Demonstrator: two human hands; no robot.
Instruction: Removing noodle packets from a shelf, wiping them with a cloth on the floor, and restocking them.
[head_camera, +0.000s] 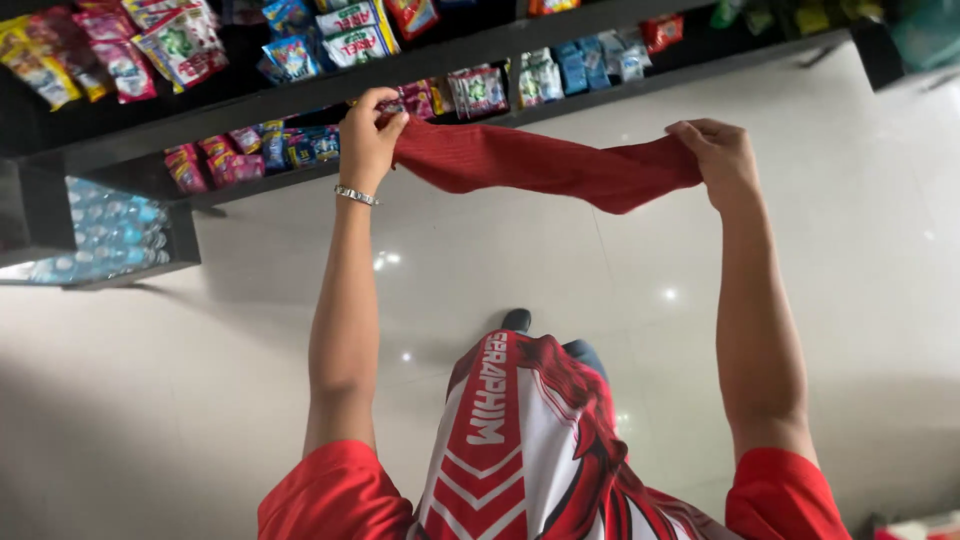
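Black shelves (300, 95) with colourful snack packets (185, 45)

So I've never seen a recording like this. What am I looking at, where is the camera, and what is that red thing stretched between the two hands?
There is no machine here, only a person at work. The single picture comes from a camera worn on that person's head, looking down along both bare arms. The left hand, with a thin silver bracelet at the wrist, and the right hand each grip one end of a red ribbed fabric piece, holding it stretched out in the air so that it sags a little in the middle. Below, you see the person's red and white printed jersey and a pale glossy tiled floor. Along the top run dark shop shelves filled with small colourful snack packets.
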